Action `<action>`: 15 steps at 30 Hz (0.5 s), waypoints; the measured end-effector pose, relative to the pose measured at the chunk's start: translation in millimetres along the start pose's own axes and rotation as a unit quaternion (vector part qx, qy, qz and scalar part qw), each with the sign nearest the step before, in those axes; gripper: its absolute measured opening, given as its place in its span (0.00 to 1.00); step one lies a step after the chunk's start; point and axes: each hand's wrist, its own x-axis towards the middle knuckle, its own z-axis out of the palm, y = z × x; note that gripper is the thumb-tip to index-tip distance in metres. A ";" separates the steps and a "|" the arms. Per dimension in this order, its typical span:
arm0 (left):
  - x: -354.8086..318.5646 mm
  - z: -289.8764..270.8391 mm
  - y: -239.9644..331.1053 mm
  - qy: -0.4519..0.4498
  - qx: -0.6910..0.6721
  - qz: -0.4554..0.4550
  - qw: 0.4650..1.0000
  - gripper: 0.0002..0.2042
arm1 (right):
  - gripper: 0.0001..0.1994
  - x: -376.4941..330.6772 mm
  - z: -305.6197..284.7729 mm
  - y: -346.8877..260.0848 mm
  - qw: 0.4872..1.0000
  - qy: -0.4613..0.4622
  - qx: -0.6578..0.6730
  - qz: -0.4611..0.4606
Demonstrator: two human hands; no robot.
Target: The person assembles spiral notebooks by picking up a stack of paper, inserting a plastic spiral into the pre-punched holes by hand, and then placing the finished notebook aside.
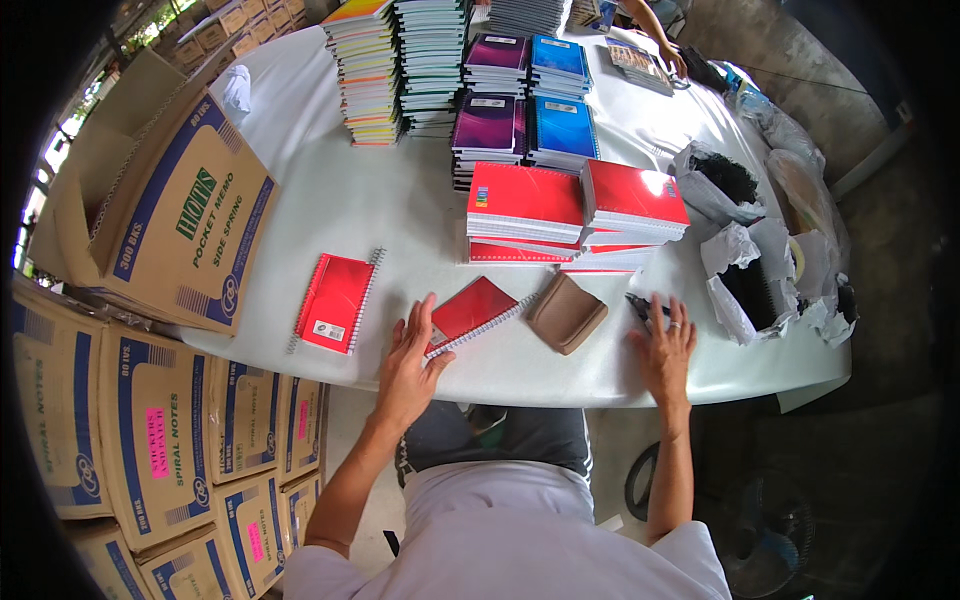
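Observation:
My left hand (pixel 405 355) rests at the left end of a red spiral notebook (pixel 474 308), its fingers spread and the thumb by the lower edge. The notebook lies slanted on the table, its wire coil toward me. More red spiral notebooks (pixel 338 302) lie to the left, with coils along both sides. A brown, block-like thing with a hollowed face (pixel 566 312) sits right of the slanted notebook. Over a small dark hand tool (pixel 638 303), my right hand (pixel 664 350) has its fingers extended; the tool's kind is partly hidden beneath them.
Red notebook stacks (pixel 525 195) stand beyond my hands, with purple (pixel 487 122) and blue (pixel 562 125) stacks behind. An open carton (pixel 195 215) stands at left. Paper-lined containers (pixel 750 280) line the right side. Another person's arm (pixel 655 30) reaches in at the far edge.

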 end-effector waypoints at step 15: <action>-4.0 12.9 21.6 0.012 0.186 0.045 0.981 0.34 | 0.25 -24.3 -61.1 -169.3 0.945 -0.028 0.262 -0.195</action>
